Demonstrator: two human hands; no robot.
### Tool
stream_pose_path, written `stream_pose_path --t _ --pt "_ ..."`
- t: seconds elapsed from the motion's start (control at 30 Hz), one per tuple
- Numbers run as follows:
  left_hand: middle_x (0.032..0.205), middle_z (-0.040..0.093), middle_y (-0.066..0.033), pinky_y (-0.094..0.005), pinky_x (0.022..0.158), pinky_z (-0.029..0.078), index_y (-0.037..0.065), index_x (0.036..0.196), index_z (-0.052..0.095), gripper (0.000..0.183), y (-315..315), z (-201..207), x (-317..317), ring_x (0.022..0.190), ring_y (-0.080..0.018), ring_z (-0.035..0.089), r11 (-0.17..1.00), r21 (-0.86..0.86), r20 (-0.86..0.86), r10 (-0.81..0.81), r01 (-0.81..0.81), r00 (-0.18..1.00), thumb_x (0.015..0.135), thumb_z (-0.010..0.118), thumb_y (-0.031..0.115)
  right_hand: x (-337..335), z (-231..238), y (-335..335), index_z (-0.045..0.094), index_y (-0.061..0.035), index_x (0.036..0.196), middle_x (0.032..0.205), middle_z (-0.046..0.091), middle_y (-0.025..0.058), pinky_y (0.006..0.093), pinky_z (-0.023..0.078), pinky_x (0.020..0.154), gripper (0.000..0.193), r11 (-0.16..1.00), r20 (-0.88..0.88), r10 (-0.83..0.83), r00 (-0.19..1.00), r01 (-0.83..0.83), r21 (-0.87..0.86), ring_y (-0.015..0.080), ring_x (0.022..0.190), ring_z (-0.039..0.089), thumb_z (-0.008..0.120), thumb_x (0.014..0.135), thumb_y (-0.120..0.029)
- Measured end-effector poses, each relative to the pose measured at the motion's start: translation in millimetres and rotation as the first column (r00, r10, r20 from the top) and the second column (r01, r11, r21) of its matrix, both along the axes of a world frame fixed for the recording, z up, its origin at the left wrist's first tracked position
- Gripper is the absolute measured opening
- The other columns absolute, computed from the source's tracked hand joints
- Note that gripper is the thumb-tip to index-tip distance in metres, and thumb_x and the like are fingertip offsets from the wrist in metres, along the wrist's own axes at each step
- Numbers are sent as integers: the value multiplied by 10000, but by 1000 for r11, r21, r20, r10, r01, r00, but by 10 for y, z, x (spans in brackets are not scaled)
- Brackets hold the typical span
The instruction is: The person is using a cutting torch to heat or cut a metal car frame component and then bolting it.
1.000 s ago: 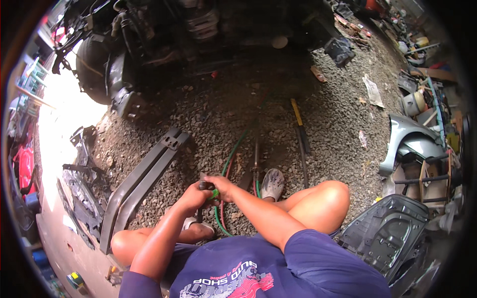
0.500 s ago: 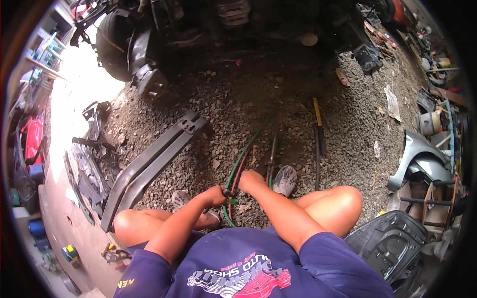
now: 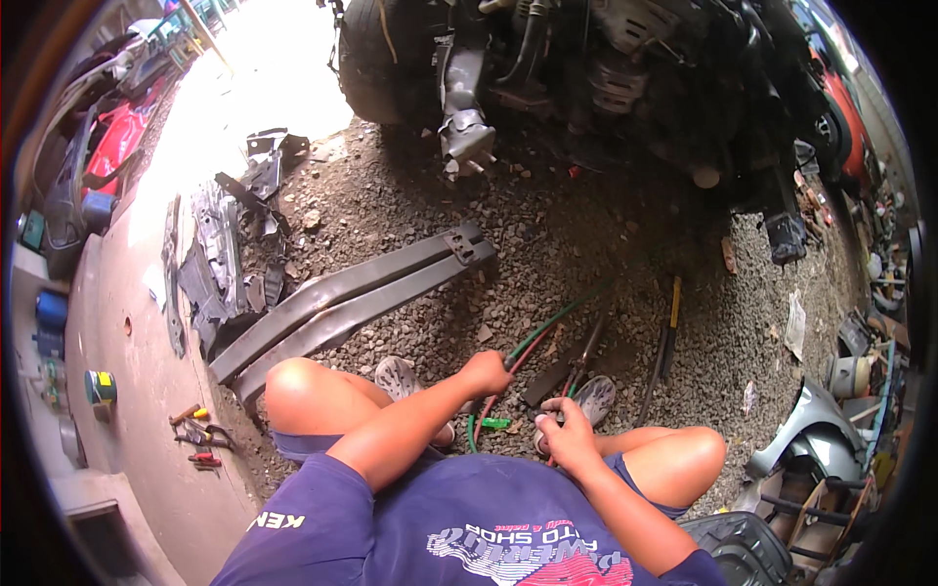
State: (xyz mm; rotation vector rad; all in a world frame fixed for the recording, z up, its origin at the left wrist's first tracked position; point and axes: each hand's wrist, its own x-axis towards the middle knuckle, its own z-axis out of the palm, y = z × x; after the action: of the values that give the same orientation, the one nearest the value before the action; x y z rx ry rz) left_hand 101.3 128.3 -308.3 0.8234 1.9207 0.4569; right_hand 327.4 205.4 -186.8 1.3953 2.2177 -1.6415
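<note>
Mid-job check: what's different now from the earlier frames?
The right hand, first close against the left hand, has moved rightward and back beside the right shoe; whether it holds anything is unclear. The left keeps its grip on a dark item. Grey beams lie as before; the view turned leftward.

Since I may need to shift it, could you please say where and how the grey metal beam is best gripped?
I'd probably grip the grey metal beam around mid-length, from above: it is long and lies on gravel with its top exposed, whereas its near end sits close to the left knee.
</note>
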Motion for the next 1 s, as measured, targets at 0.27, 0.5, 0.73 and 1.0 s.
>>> stream_pose_path --t 0.27,0.5,0.73,1.0 --pt "1269 771 -306 -483 1078 579 -107 1556 534 888 -263 2087 -196 1204 -448 756 931 363 82 -81 46 993 956 804 488 -735 -150 129 751 -23 1171 992 774 66 334 541 687 195 922 -264 -5 965 -97 -374 143 817 700 655 1075 -163" --pt "1438 684 -226 -484 1177 539 63 1620 531 741 -2763 2408 -1598 1335 -387 687 746 565 -535 657 -353 531 909 738 36 -556 -595 345 690 -27 1041 850 676 80 405 659 679 84 888 -43 -45 998 20 -459 212 716 682 636 978 -36" --pt "1758 339 -326 -745 1309 230 128 1790 250 896 -3738 772 -1433 1710 -500 177 968 -109 -953 -37 -227 302 996 663 168 -484 -790 184 680 -2 1041 855 661 85 386 625 617 82 903 113 -25 993 71 -424 208 695 659 643 972 -26" --pt "1635 560 -210 -630 1250 430 105 1701 427 945 -3254 779 -2855 1589 -459 455 924 -38 -894 138 -379 426 829 774 -8 -520 -858 169 709 5 1090 910 706 82 376 622 664 123 935 120 72 990 -25 -355 203 740 681 649 985 -18"
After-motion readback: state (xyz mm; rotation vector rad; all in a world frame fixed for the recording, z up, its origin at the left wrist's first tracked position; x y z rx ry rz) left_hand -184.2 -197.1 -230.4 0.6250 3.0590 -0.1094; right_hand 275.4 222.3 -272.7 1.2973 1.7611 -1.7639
